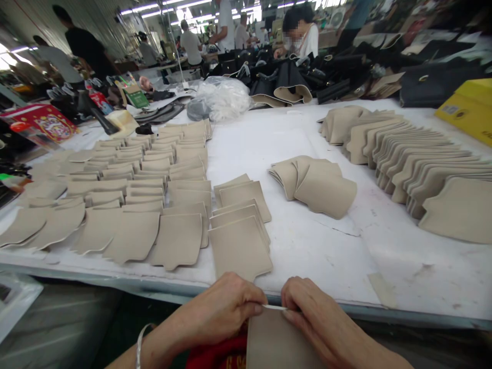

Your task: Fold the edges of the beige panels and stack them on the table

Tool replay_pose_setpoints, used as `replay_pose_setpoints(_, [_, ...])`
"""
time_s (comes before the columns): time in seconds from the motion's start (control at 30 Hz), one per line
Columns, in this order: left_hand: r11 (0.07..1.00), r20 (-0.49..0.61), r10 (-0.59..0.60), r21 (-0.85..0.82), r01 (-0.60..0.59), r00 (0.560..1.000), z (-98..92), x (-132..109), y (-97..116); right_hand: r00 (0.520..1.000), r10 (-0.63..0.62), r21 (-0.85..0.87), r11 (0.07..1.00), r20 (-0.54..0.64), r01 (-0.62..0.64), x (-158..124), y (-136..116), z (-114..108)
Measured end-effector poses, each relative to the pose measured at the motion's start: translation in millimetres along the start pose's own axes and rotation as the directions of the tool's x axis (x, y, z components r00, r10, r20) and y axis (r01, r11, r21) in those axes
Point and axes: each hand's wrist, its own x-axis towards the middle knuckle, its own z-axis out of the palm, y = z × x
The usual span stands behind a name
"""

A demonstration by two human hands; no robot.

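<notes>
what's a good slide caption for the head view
Left hand and right hand pinch the edge of a beige piece beside a white table bearing similar pieces.

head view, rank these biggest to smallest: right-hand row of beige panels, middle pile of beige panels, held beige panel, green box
1. right-hand row of beige panels
2. middle pile of beige panels and held beige panel: unsure, the held one is nearer and cut off
3. green box

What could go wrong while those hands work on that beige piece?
The piece, pinched between left hand and right hand, might crease along its top edge. Held off the table, it could drop if both slip. The left hand might also nudge the nearby stack.
</notes>
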Motion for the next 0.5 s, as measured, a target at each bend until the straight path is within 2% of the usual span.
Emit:
replay_pose_setpoints(0.27, [1.000, -0.058, -0.001, -0.005, 0.001, 0.998, 8.6, 10, 7, 1.000, -0.010, -0.012, 1.000, 0.008, 0.010, 4, -8, -8])
replay_pose_setpoints(0.5, [0.998, -0.084, 0.060, -0.024, -0.062, 0.995, 11.0, 14, 15, 0.999, 0.038, 0.141, 0.989, -0.019, -0.035, -7, 0, -21])
